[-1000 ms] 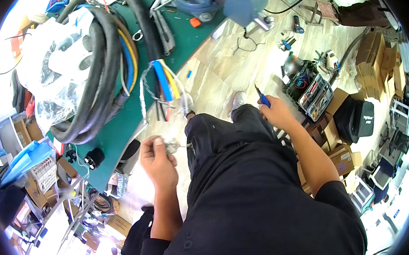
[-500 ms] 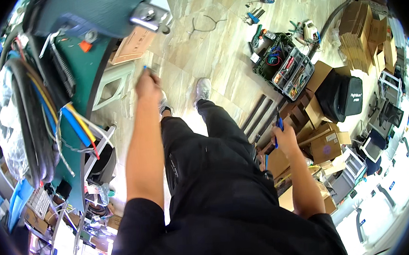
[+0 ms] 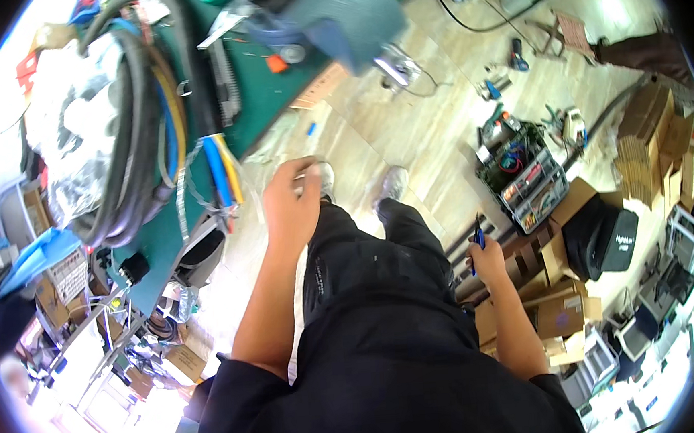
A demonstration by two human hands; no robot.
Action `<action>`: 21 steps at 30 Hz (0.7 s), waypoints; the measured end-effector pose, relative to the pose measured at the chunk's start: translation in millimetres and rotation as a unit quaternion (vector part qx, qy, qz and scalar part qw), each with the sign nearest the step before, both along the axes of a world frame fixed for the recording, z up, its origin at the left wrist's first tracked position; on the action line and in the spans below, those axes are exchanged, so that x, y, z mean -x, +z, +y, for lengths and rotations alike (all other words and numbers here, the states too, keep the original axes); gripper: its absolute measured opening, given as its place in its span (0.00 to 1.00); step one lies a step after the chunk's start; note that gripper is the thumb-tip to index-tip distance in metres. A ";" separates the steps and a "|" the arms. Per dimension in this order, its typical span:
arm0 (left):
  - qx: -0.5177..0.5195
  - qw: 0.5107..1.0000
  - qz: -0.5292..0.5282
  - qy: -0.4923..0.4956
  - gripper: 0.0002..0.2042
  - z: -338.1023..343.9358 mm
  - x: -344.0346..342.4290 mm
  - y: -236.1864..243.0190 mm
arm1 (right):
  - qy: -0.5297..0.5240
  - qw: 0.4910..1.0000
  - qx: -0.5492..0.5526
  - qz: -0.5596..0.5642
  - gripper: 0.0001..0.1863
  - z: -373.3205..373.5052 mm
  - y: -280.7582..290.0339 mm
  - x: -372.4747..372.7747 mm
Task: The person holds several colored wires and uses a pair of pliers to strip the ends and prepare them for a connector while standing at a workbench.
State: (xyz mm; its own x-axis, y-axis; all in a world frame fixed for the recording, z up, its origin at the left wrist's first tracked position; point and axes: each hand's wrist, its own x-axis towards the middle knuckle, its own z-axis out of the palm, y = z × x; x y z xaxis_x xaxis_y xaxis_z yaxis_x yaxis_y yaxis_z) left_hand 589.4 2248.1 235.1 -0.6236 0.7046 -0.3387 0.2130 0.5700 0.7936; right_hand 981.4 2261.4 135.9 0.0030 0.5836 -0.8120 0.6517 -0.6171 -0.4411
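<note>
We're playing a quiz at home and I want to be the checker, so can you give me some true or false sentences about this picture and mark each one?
1. The right hand holds a blue tool. True.
2. The toolbox is on the green table. False: it is on the floor.
3. A thick black cable lies on the green table. True.
4. The left hand is inside the toolbox. False: it is up in the air, away from it.
5. Blue and yellow wires stick out of the black cable's end. True.
6. The shoes are bright red. False: they are pale.
</note>
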 end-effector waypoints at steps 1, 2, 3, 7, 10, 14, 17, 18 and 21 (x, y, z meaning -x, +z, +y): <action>-0.044 0.980 0.191 -0.019 0.09 -14.4 15.3 18.0 | 0.050 0.999 -0.019 -0.005 0.15 8.1 5.1 13.3; -0.083 0.923 0.375 -0.038 0.08 -28.9 37.9 34.1 | 0.131 0.990 -0.055 -0.010 0.16 14.5 5.6 29.3; -0.100 0.901 0.422 0.011 0.09 -38.1 57.1 51.5 | 0.129 0.990 -0.051 0.018 0.17 15.8 4.9 46.6; -0.023 0.947 0.291 0.133 0.21 -75.4 135.1 45.2 | 0.286 0.947 -0.142 0.034 0.19 27.9 68.8 160.3; -0.028 0.979 -0.088 0.180 0.16 -88.7 176.7 22.7 | 0.300 0.932 -0.187 0.078 0.20 20.1 98.1 245.6; -0.038 0.993 -0.007 0.107 0.11 -98.8 199.4 -4.1 | 0.309 0.887 -0.334 0.074 0.23 12.0 123.4 363.3; -0.021 0.998 0.011 0.058 0.11 -103.5 197.7 -20.8 | 0.315 0.835 -0.451 0.028 0.24 24.5 136.2 448.9; -0.020 0.998 -0.036 0.046 0.11 -106.0 193.8 -23.8 | 0.310 0.826 -0.469 0.023 0.24 31.5 134.7 471.4; -0.040 0.964 -0.251 0.072 0.11 -100.3 183.4 -10.7 | 0.262 0.868 -0.418 0.066 0.21 46.5 147.2 511.8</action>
